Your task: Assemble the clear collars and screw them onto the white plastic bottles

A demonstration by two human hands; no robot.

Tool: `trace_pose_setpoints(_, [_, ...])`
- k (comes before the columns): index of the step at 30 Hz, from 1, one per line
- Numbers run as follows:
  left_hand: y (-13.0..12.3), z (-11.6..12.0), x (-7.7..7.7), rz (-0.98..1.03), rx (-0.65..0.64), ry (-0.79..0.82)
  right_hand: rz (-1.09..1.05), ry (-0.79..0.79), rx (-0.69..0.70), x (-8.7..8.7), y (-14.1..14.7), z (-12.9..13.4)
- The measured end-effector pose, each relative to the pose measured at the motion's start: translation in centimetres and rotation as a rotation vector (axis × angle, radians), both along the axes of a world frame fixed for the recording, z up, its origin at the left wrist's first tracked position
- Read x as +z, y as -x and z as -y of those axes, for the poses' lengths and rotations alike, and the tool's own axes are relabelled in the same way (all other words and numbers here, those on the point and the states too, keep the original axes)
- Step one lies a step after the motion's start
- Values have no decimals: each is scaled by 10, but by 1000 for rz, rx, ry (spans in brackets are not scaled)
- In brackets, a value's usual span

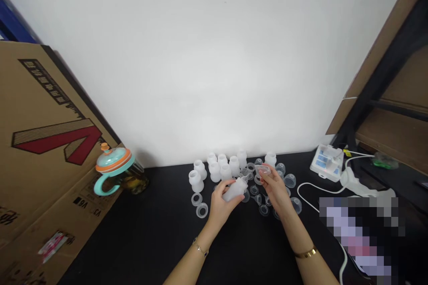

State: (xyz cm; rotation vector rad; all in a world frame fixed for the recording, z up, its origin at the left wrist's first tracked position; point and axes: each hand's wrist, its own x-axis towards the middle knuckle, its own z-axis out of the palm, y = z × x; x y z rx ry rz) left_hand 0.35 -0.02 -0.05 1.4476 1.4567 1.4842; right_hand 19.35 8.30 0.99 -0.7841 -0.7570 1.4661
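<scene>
My left hand [221,198] is wrapped round a small white baby bottle [233,190], tilted with its mouth toward the right. A clear teat [245,179] seems to sit at that mouth. My right hand [274,187] pinches a clear plastic cap [262,169] just right of the bottle. Behind my hands stand several white bottles [226,172] without tops. Two ring collars [202,210] lie left of my left hand. Between and below my hands are loose clear teats [264,210], and clear dome caps [290,181] lie to the right, some partly hidden by my right hand.
A lidded glass mug [130,178] with a teal handle stands at left before a large cardboard box [40,142]. At right are a white power strip [327,163], white cables [307,183] and a pixelated patch. The white wall [214,75] closes off the black table's back.
</scene>
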Motion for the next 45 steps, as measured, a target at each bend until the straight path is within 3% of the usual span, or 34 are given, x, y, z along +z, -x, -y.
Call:
trace_pose_setpoints(6, [-1,0,-2,-43,11,-10,110,-24,18,-2,-1,0])
trace_pose_setpoints(17, [-1,0,-2,-79,-2,-37,134,-40,72,11,2,10])
trace_pose_setpoints(31, [-4,2,7,-135,16,-72,193,-114,210,6,5,12])
trace_pose_setpoints(45, [-2,2,6,-145,2,-83,214,-130,265,7,8,15])
